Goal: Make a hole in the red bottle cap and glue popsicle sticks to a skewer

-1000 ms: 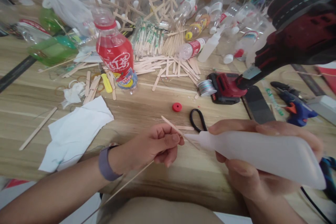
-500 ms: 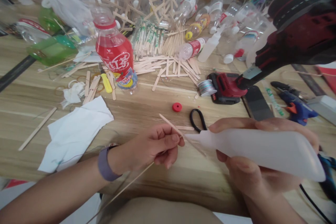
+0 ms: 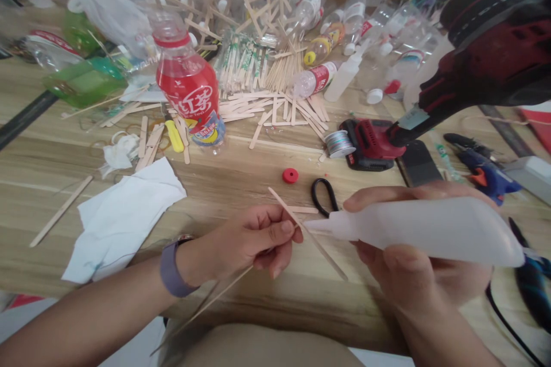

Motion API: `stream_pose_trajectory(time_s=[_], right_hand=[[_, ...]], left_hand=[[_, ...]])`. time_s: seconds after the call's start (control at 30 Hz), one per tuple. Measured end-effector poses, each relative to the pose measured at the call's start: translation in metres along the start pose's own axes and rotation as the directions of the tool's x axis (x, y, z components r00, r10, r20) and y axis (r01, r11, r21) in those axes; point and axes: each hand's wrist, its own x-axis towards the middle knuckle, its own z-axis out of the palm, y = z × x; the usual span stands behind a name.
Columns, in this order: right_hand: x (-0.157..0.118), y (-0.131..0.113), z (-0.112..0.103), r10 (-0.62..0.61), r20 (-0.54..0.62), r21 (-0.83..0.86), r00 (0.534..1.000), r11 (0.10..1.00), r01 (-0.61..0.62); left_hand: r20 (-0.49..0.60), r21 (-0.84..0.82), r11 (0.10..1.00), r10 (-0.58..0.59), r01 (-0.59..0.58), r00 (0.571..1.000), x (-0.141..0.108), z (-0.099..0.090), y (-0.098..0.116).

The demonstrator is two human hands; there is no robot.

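My left hand (image 3: 262,241), fingers closed, pinches a wooden craft stick (image 3: 323,251) that slants down to the right past the fingertips. A thin wooden skewer (image 3: 219,296) is gripped in the same hand and runs back below the wrist, beside another darker thin strip. My right hand (image 3: 413,264) is wrapped around a translucent white squeeze bottle (image 3: 430,229) lying nearly level. Its narrow nozzle points left and meets or almost meets the craft stick by my left fingertips; I cannot tell whether they touch. Behind the nozzle lies a black loop handle (image 3: 323,195).
A red-labelled drink bottle (image 3: 189,83) stands at the left, near white paper (image 3: 124,221). Loose craft sticks (image 3: 245,106) and plastic bottles crowd the back. A red cordless power tool (image 3: 482,63), a wire spool (image 3: 340,144), a red disc (image 3: 290,175) and a glue gun (image 3: 491,175) are around.
The squeeze bottle's base has risen and shifted slightly left, so the bottle lies more level. The craft stick has shifted slightly right and down, and the skewer's trailing end has moved right.
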Motion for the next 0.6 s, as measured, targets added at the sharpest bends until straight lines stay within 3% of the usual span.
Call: stream_pose_trajectory(time_s=[0.07,0.27,0.6], right_hand=[[0.0031,-0.0019,0.0023,-0.033,0.037,0.063,0.999,0.998,0.031],[0.0015,-0.0058,0.0056,0.148,0.005,0.126,0.989,0.981,-0.147],[0.0033,-0.0071,0.0067,0.167,0.002,0.145,0.986,0.976,-0.166]], left_hand=[[0.006,0.0,1.0,0.0,0.0,1.0,0.0001,-0.0008,-0.0007],[0.03,0.003,1.0,0.005,-0.005,1.0,-0.0005,-0.0019,-0.0015],[0.036,0.001,1.0,0.004,-0.004,0.999,-0.0009,-0.0019,-0.0012]])
